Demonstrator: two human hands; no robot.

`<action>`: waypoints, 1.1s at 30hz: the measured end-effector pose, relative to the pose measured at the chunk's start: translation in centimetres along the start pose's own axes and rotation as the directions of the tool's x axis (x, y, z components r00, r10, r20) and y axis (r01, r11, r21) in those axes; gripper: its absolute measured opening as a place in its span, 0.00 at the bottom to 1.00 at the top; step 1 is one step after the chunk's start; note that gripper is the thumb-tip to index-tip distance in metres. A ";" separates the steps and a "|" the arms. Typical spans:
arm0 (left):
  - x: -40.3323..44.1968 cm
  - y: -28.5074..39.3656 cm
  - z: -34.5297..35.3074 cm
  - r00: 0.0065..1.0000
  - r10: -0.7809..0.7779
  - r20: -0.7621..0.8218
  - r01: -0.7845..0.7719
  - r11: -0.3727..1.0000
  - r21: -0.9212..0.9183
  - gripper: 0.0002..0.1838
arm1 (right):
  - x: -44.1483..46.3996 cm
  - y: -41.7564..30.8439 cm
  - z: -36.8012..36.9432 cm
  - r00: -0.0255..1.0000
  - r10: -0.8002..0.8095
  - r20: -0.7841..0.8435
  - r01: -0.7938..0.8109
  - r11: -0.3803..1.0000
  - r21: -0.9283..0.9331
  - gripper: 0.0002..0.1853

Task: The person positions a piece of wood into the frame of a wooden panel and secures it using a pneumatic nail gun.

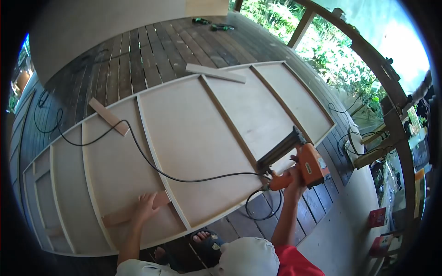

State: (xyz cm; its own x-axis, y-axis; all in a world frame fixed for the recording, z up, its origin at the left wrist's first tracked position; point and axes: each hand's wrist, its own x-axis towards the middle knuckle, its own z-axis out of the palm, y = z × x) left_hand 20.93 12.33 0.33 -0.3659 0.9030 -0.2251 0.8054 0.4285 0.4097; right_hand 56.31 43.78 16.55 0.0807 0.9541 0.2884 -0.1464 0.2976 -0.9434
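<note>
Wooden slat (119, 217), long axis eight-to-two o'clock, is grasped by the nearer left hand (146, 207); at its three o'clock, orange nail gun (312, 164) is gripped by the right hand (296, 178).

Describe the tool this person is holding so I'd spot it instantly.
Find the big pale panel on the deck. By its near edge, toward the right of the picture, the right hand grips the nail gun. Its chunky bright orange body and long dark bar set it apart from the thin black hose and wooden slats nearby.
</note>
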 end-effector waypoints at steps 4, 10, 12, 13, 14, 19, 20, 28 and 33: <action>0.3 -0.5 0.6 0.999 -0.021 0.039 0.019 0.999 0.041 0.37 | 2.0 -3.8 1.3 0.985 -0.137 -0.105 0.136 0.991 -0.016 0.11; 0.2 1.3 -0.8 0.975 0.122 -0.184 -0.096 0.985 0.141 0.35 | 2.2 -3.9 1.4 0.969 -0.143 -0.200 0.147 0.989 0.006 0.15; 1.5 3.4 -2.1 0.911 0.255 -0.324 -0.223 0.966 0.135 0.34 | 1.5 -4.5 2.6 0.992 0.020 -0.124 0.014 0.965 0.263 0.19; 2.4 5.0 -2.9 0.815 0.370 -0.446 -0.343 0.928 0.143 0.32 | 1.0 -4.3 3.2 0.993 0.091 -0.077 -0.059 0.939 0.338 0.23; 3.0 7.6 -4.4 0.752 0.422 -0.506 -0.415 0.900 0.135 0.31 | 0.3 -4.6 4.1 0.987 0.159 -0.005 -0.142 0.896 0.421 0.23; 3.1 19.9 -10.9 0.493 0.482 -0.725 -0.636 0.768 0.078 0.32 | -3.8 -3.9 8.6 0.830 0.475 0.293 -0.554 0.640 0.532 0.23; 2.9 20.4 -10.6 0.498 0.489 -0.716 -0.598 0.791 0.125 0.34 | -4.6 -3.7 9.4 0.789 0.504 0.351 -0.610 0.571 0.549 0.23; 1.3 17.5 -8.2 0.439 0.416 -0.797 -0.542 0.830 0.135 0.31 | -8.1 -2.1 11.5 0.654 0.561 0.508 -0.757 0.473 0.452 0.26; 0.0 15.6 -8.0 0.318 0.415 -0.852 -0.461 0.853 0.244 0.26 | -8.4 -0.6 11.0 0.663 0.566 0.490 -0.734 0.361 0.575 0.24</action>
State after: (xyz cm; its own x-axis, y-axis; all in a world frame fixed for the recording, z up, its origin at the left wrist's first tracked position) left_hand 29.73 19.25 13.75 -0.1794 0.4920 0.8519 0.9696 -0.0579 0.2377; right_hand 44.86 35.99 16.55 -0.5129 0.8173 -0.2626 -0.6794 -0.5734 -0.4578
